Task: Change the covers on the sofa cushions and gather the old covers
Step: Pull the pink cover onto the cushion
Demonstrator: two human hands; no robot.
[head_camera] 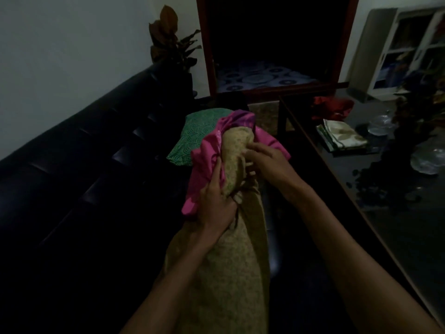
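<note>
Left hand (215, 201) grips pink satin cover (204, 160); right hand (262, 160) pinches tan patterned cushion (234, 165). Risk: bunched cover snagging, seam tearing.

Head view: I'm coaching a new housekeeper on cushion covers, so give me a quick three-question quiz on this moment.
1. True or false: the left hand holds the pink cover bunched against the tan cushion.
2. Which lies on the dark sofa just beyond the hands? A) a green patterned cushion B) a white towel C) a book
3. Fill in: folded cloth lies on the dark ____ at the right.

Key
1. True; the right hand has its grip on the cushion's upper end.
2. A
3. table
</note>
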